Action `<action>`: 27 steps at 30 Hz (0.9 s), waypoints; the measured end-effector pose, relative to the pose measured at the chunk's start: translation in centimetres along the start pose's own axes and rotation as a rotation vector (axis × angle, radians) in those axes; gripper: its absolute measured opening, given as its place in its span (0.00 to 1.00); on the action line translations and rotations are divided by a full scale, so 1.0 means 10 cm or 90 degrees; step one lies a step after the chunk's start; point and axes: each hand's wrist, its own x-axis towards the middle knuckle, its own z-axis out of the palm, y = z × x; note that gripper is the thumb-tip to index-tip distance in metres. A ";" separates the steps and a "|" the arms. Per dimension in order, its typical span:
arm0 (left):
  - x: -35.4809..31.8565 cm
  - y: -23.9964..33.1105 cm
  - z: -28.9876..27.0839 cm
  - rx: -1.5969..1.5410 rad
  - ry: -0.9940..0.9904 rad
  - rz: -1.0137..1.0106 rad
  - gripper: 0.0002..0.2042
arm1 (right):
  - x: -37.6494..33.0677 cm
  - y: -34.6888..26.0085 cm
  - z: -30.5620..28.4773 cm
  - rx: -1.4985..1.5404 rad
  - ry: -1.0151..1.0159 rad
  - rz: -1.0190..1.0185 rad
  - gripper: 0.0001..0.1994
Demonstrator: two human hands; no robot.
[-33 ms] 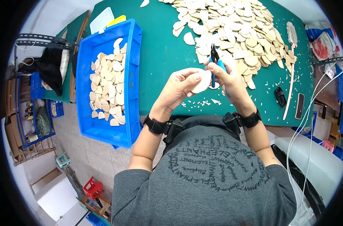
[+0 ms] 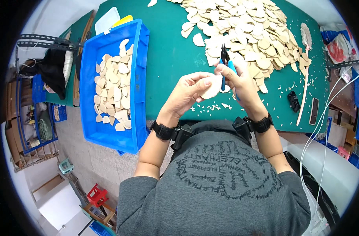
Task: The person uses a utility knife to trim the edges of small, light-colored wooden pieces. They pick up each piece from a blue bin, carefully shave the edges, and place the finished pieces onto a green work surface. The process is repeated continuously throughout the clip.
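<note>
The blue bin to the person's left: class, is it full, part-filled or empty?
Part-filled. The blue bin holds a loose layer of pale flat pieces down its middle, with bare blue floor showing along its sides and near end.

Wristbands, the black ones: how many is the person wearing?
2. One wristband sits on the left wrist, below the left hand holding a pale piece. The other wristband sits on the right wrist, below the right hand holding blue-handled cutters.

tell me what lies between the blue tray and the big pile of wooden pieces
In the head view, only bare green table lies between the blue tray and the pile.
</note>
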 end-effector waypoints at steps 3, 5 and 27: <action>-0.03 -0.03 0.04 -0.057 0.002 0.006 0.14 | -0.03 -0.04 0.05 0.042 0.005 0.011 0.13; -0.05 -0.04 0.03 -0.085 -0.007 0.009 0.14 | -0.04 -0.06 0.05 0.082 -0.017 -0.030 0.12; -0.17 -0.15 0.06 -0.156 -0.002 -0.002 0.13 | -0.11 -0.12 0.12 0.034 -0.087 -0.052 0.12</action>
